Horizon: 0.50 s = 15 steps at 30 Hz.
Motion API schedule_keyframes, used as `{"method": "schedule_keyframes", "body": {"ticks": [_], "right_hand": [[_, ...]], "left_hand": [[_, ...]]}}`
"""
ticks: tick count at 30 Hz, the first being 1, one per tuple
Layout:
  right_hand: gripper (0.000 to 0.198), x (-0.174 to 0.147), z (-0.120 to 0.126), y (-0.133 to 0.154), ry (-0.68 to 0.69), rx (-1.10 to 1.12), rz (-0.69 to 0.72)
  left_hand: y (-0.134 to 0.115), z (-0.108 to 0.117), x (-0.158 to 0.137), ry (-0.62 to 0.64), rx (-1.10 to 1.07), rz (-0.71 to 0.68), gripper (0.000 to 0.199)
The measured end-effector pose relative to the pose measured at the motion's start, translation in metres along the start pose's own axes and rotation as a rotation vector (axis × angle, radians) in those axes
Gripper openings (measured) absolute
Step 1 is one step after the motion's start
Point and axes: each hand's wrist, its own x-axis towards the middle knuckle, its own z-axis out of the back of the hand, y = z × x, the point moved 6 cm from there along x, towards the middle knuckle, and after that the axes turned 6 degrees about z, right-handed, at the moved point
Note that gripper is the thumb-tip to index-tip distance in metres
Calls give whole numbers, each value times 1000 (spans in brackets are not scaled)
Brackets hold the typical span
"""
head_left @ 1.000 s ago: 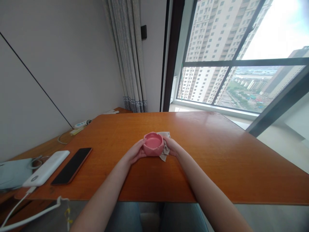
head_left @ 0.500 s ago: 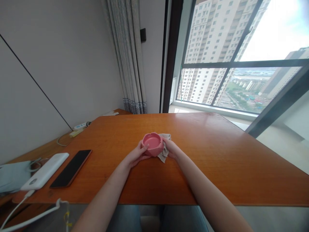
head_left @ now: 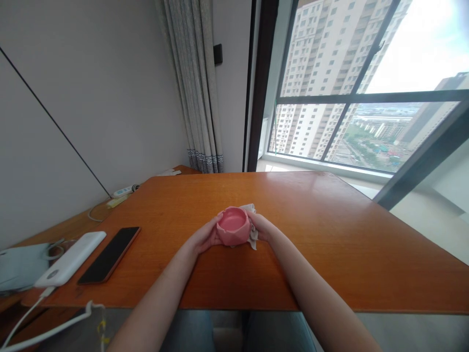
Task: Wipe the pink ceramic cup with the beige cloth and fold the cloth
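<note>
A pink faceted ashtray point(head_left: 234, 235) with notches in its rim is held over the table's near middle, its hollow facing up and tipped slightly toward me. My left hand point(head_left: 209, 234) is closed on its left side, the thumb by the rim. At the opposite side, my right hand point(head_left: 261, 226) is closed on a light grey cloth point(head_left: 253, 238) and presses it against the ashtray's wall. Part of the cloth lies behind the ashtray, and some right fingers are hidden by it.
On the left of the wooden table point(head_left: 322, 254) lie a black phone point(head_left: 110, 255), a white power bank point(head_left: 71, 259) with a cable, and a pale pouch point(head_left: 22, 268). A power strip point(head_left: 123, 191) lies by the wall. A window point(head_left: 351, 98) stands beyond the right side.
The ashtray has turned in my hands and come slightly nearer to me, showing more of its outer wall. Less cloth shows beside it. My left thumb has shifted outward along the rim.
</note>
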Motion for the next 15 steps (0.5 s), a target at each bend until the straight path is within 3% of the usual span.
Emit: {"method": "schedule_keyframes", "body": {"ticks": [3, 6, 12, 15], "right_hand": [[21, 5, -1, -8, -61, 202, -38], [20, 11, 0, -11, -108, 251, 33], [17, 11, 3, -8, -156, 182, 121], [17, 10, 7, -2, -144, 134, 124]], "left_hand": [[-6, 3, 4, -107, -81, -115, 53], [-8, 7, 7, -168, -150, -203, 49], [-6, 1, 3, -92, -93, -245, 45], [-10, -9, -2, 30, -82, -247, 51]]}}
